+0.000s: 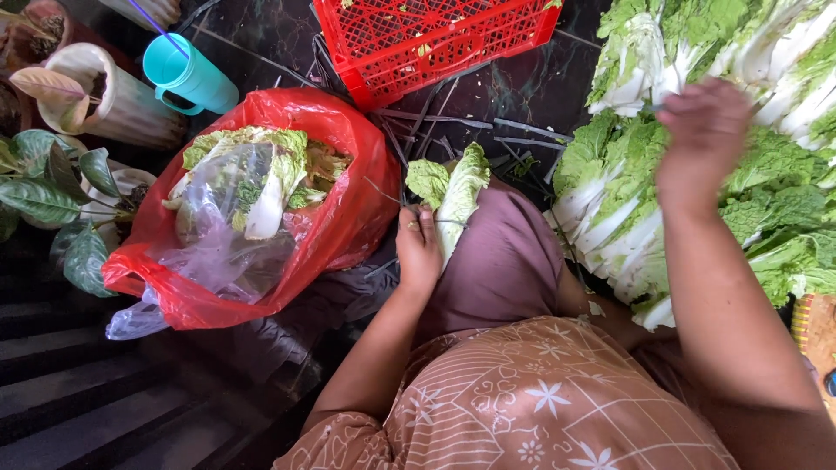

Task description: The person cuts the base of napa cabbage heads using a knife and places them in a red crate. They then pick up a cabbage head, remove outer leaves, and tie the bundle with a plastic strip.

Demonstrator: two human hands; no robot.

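My left hand point(418, 251) grips a single pale-green cabbage leaf point(455, 193) over my lap, next to a red plastic bag point(348, 204). The bag is open and holds discarded cabbage leaves point(261, 174) and a crumpled clear plastic sheet point(213, 235). My right hand point(704, 130) is raised at the right and reaches onto a pile of whole napa cabbages point(766, 174); it is blurred, and whether it grips a cabbage cannot be made out.
A red plastic crate point(418, 39) sits at the top centre on the dark floor. A teal cup with a straw point(187, 74) and potted plants point(52, 174) stand at the left. Thin dark strips point(488, 130) litter the floor between crate and cabbages.
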